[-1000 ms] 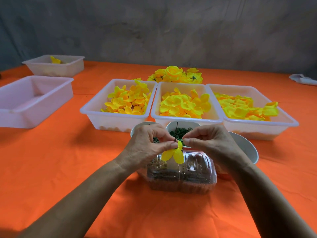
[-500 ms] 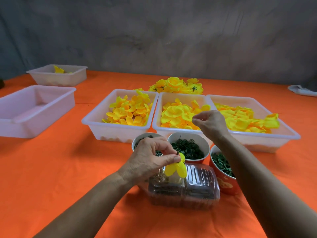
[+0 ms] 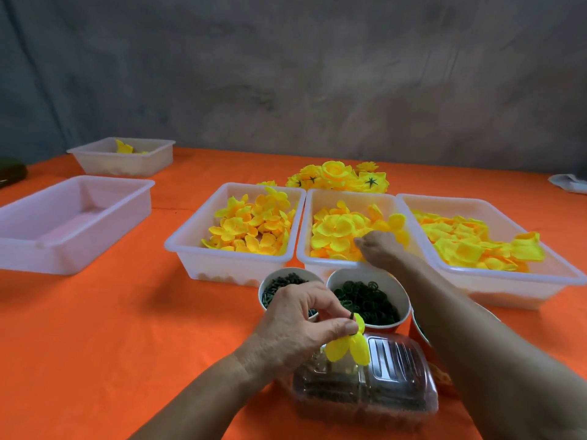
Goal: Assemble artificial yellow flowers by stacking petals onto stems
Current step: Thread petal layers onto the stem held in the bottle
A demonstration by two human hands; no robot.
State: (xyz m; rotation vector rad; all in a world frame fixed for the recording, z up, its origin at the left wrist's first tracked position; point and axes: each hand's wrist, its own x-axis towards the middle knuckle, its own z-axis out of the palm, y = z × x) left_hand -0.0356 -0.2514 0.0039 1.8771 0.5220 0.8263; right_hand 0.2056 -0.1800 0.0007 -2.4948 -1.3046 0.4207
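Note:
My left hand pinches a thin dark stem that carries a small yellow petal layer, held above a clear plastic box. My right hand reaches into the middle white tray, fingertips down among the yellow petals; whether it grips one is hidden. A left tray and a right tray also hold yellow petals. Finished yellow flowers lie in a heap behind the trays.
Two white cups with dark green parts and a red cup stand near my hands. An empty white tray and a smaller tray sit at the left on the orange tablecloth.
My right hand left the stem and moved forward into the middle petal tray. The left hand kept hold of the stem with its petal layer. The camera view tilted down.

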